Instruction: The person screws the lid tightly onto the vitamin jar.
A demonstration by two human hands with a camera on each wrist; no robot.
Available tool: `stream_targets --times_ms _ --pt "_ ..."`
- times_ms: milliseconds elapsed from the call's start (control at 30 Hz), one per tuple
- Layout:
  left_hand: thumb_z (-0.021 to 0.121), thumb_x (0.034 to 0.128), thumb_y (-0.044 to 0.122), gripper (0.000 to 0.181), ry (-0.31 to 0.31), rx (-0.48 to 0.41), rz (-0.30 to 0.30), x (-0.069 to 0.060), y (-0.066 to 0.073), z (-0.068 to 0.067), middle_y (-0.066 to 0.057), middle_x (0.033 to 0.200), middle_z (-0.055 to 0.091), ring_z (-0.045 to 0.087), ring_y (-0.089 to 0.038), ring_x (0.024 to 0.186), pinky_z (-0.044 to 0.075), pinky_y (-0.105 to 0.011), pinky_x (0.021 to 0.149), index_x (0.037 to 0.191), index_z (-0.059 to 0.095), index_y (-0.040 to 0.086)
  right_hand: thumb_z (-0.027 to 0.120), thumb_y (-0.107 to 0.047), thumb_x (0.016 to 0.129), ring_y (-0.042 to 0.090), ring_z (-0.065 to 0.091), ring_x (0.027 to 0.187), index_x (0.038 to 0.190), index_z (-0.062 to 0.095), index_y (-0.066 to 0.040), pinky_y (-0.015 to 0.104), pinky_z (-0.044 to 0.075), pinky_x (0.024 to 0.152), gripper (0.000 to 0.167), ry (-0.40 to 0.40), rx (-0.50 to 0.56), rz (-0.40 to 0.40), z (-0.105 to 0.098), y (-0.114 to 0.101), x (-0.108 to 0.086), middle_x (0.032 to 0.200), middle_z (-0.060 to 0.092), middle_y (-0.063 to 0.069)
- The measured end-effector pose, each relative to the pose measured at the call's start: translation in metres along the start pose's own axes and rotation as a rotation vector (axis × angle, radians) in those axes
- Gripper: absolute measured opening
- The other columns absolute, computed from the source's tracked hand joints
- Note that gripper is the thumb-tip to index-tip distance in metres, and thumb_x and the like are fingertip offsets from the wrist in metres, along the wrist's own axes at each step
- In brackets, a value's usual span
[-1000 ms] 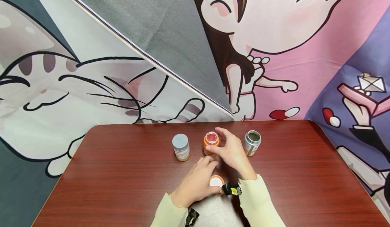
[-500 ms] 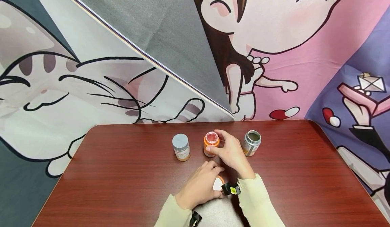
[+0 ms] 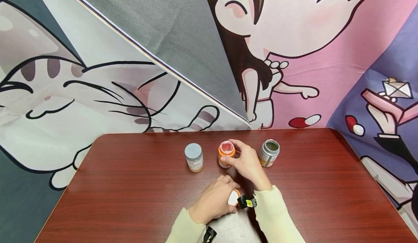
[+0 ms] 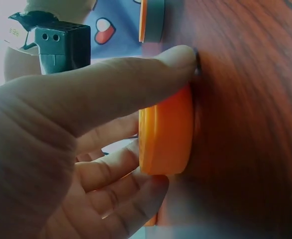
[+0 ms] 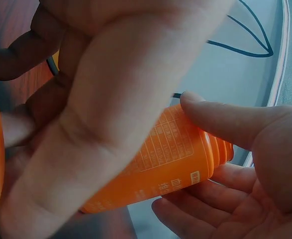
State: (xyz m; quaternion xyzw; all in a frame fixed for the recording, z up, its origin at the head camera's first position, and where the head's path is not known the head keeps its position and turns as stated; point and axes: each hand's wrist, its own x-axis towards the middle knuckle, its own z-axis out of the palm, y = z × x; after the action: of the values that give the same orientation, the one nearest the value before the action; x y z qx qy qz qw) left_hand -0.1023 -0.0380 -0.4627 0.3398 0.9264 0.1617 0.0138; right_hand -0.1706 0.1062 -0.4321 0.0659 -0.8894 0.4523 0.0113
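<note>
My right hand (image 3: 249,165) holds an orange bottle (image 3: 223,152) upright on the table, thumb in front and fingers behind. The bottle has no cap on, and a torn, whitish seal rings its mouth. In the right wrist view the orange bottle (image 5: 170,149) shows pale printing, partly covered by the left hand's fingers. Closer to the body, my left hand (image 3: 212,201) grips an orange cap (image 3: 233,198), white inside face up. The left wrist view shows the thumb along one side of the orange cap (image 4: 168,134) and fingers at the other.
A grey-capped bottle (image 3: 194,158) stands left of the orange one. To the right is an uncapped grey bottle (image 3: 269,155). A second, grey-blue cap (image 4: 154,20) lies on the table in the left wrist view. The reddish-brown table (image 3: 130,185) meets a cartoon-printed backdrop (image 3: 183,101).
My left hand has drawn back slightly toward the body and right, its fingers moving off the bottle's base and closing round the cap. The right hand stays nearly still on the bottle.
</note>
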Motion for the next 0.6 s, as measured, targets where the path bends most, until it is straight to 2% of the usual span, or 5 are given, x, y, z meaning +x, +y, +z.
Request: stream_targets --times_ms 233,400,600 --pt "0.094 0.0651 0.028 0.043 -0.009 -0.011 -0.012 -0.001 -0.002 -0.003 0.008 0.098 0.060 0.057 -0.012 0.093 0.047 -0.022 0.081 0.100 0.073 0.016 0.088 -0.017 0.077 0.024 0.070 0.103 0.131 0.064 -0.007 0.045 0.054 0.089 0.060 -0.002 0.046 -0.001 0.001 0.002 0.001 0.116 0.072 0.008" --pt "0.093 0.0663 0.025 0.045 0.004 -0.043 -0.019 -0.002 -0.006 -0.005 0.007 0.099 0.060 0.057 -0.013 0.095 0.047 -0.022 0.084 0.105 0.073 0.014 0.087 -0.016 0.078 0.024 0.071 0.102 0.130 0.065 -0.006 0.043 0.055 0.089 0.058 -0.010 0.085 0.015 0.001 0.003 0.001 0.116 0.072 0.009" --pt "0.092 0.0677 0.023 0.045 0.016 -0.072 -0.035 -0.004 -0.009 -0.011 0.005 0.102 0.060 0.057 -0.014 0.099 0.047 -0.023 0.089 0.107 0.073 0.012 0.087 -0.017 0.078 0.023 0.071 0.102 0.130 0.065 -0.005 0.042 0.055 0.088 0.057 -0.013 0.072 0.012 0.000 0.004 0.002 0.115 0.073 0.010"
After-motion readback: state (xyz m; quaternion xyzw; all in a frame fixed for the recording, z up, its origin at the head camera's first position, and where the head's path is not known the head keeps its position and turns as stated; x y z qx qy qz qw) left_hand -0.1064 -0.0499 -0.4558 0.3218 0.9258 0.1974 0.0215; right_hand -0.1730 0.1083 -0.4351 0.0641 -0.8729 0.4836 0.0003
